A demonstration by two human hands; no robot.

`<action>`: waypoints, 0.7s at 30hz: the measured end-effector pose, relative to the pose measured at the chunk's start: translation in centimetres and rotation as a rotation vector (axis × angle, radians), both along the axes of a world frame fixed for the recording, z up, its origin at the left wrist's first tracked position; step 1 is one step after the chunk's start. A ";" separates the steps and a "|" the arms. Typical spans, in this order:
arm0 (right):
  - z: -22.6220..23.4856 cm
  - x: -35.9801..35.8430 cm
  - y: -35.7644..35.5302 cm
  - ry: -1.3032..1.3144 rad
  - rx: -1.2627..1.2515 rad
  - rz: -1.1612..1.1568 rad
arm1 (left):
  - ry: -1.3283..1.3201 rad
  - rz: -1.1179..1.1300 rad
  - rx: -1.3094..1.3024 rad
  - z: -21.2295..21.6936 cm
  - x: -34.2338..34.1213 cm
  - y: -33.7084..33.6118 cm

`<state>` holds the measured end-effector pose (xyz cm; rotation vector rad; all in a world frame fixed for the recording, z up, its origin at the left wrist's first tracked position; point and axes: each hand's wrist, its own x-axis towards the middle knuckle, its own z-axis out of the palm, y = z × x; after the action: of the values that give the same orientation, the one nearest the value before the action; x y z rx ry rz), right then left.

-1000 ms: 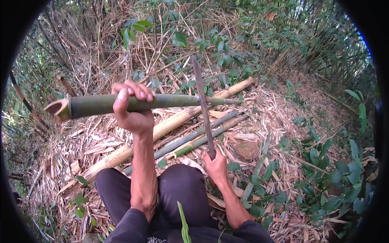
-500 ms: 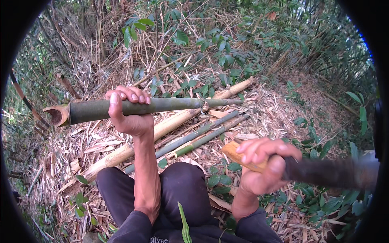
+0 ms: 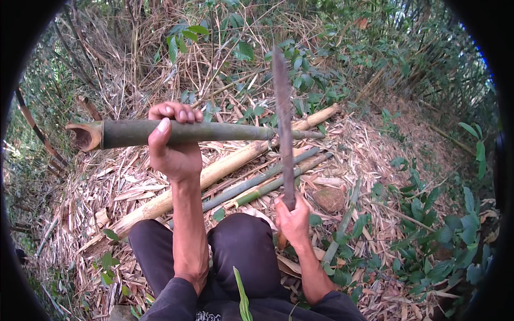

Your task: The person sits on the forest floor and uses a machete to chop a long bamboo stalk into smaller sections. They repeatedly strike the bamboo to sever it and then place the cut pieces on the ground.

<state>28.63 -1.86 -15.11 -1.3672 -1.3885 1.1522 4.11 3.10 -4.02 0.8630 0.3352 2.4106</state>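
From where I stand, the left hand (image 3: 179,152) wraps round the green bamboo pole (image 3: 235,132), steadying it crosswise, well apart from the blade, presumably to spare the fingers. The right hand (image 3: 295,220) is curled tight round a long knife (image 3: 284,125), its blade crossing the pole's thinner end; whether they touch, I can't tell. Beyond, a pale log (image 3: 233,163) slants underneath, perhaps as support

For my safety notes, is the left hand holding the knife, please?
No, the left hand grips green bamboo; the right hand holds the knife.
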 end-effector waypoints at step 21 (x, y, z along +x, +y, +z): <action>-6.1 0.9 -3.0 -0.606 -0.262 0.259 | 0.333 0.022 -0.267 -4.6 1.1 -0.1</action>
<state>29.56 -4.83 -21.25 -1.8672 -1.9368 1.1642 5.17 2.96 -8.61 1.1360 0.7771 2.1702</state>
